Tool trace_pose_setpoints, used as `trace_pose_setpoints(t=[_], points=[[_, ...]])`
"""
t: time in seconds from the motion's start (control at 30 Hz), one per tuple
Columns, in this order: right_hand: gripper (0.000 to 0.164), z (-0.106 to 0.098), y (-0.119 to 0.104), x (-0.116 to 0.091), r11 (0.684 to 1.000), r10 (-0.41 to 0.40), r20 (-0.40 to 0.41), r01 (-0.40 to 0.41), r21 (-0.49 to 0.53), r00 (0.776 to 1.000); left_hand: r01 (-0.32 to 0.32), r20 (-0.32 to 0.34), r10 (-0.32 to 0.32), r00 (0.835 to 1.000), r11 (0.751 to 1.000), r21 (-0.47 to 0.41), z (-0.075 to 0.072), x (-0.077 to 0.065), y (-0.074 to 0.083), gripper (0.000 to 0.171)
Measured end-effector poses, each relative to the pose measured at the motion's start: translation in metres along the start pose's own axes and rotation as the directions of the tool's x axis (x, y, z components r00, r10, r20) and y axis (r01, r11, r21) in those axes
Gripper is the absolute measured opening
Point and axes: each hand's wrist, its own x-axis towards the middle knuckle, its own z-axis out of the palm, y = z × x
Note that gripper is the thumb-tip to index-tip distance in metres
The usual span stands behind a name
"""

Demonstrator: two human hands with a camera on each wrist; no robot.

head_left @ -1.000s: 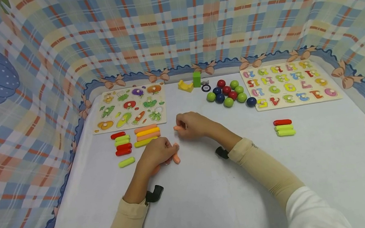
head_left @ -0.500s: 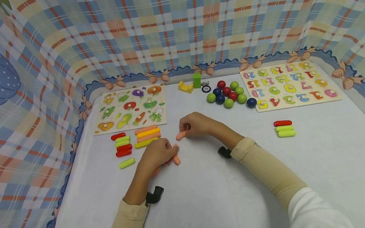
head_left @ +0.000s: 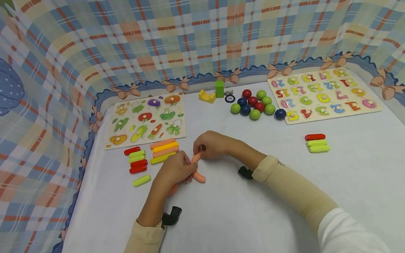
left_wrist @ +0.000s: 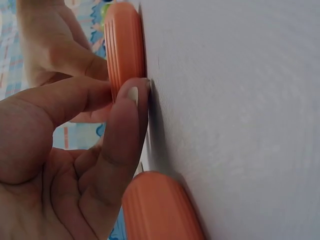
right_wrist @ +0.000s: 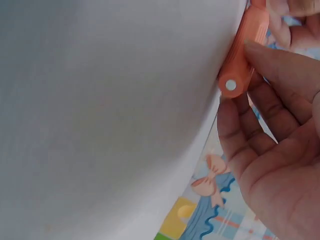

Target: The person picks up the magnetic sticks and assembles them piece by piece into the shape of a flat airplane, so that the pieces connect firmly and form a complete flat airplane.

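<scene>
My left hand (head_left: 178, 167) pinches a curved orange ribbed stick (head_left: 199, 177) between thumb and fingertips, low over the white tabletop. Across from it, my right hand (head_left: 213, 145) grips a second orange ribbed stick (right_wrist: 243, 56) with thumb and fingers. A round pale dot shows on that stick's near end. In the head view the two orange sticks meet at the left fingertips, which hide the joint. Another orange piece (left_wrist: 159, 210) lies on the table under the left wrist, mostly covered in the head view.
Orange and yellow sticks (head_left: 164, 145) lie left, beside red and light-green ones (head_left: 137, 163). A vegetable puzzle board (head_left: 145, 120) stands behind them. Red, green and blue balls (head_left: 255, 114) sit at the back, near a number board (head_left: 322, 96). More sticks (head_left: 317, 143) lie right.
My right hand has brought its orange stick down and left to the left hand's stick. The curved stick's lower end has swung slightly right. The left hand has stayed in place.
</scene>
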Motion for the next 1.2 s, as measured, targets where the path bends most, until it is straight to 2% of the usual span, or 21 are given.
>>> trace_pose_setpoints(t=[0.1,0.2,0.33,0.53,0.67,0.8,0.93,1.07,1.2], points=[[0.014,0.003,-0.003,0.0,0.999,-0.027,-0.045,0.026,-0.024,0.999,-0.004,0.01,0.004,1.0,1.0,-0.027,0.0,0.001,0.0,0.026],[0.016,0.004,-0.004,0.002,1.0,-0.018,-0.073,0.018,-0.009,0.997,-0.013,0.014,0.013,1.0,0.999,-0.052,0.0,0.002,-0.001,0.025],[0.018,0.002,-0.004,0.001,1.0,0.015,-0.087,-0.015,0.008,0.996,-0.01,0.012,0.011,1.0,0.998,-0.06,-0.001,0.002,-0.002,0.024],[0.021,-0.003,0.002,-0.008,0.996,0.088,-0.101,-0.085,0.035,0.991,-0.008,-0.024,0.007,1.0,1.0,-0.026,-0.006,-0.002,-0.002,0.027],[0.025,-0.007,0.007,-0.028,0.994,0.11,-0.091,-0.107,0.033,0.99,-0.008,-0.072,0.011,0.997,0.999,0.051,-0.016,-0.01,-0.007,0.027],[0.024,-0.01,0.014,-0.059,0.995,0.1,-0.102,-0.097,0.037,0.99,0.018,-0.139,0.004,0.99,0.987,0.159,-0.03,-0.024,-0.02,0.024],[0.023,-0.017,0.025,-0.092,0.994,0.095,-0.118,-0.088,0.065,0.988,0.027,-0.147,0.001,0.989,0.981,0.19,-0.043,-0.04,-0.039,0.022],[0.024,-0.027,0.036,-0.112,0.99,0.119,-0.111,-0.109,0.094,0.987,-0.021,-0.199,0.065,0.978,0.977,0.214,-0.051,-0.048,-0.056,0.023],[0.026,-0.036,0.043,-0.121,0.985,0.146,-0.099,-0.136,0.106,0.984,-0.057,-0.242,0.128,0.962,0.958,0.282,-0.054,-0.045,-0.061,0.027]])
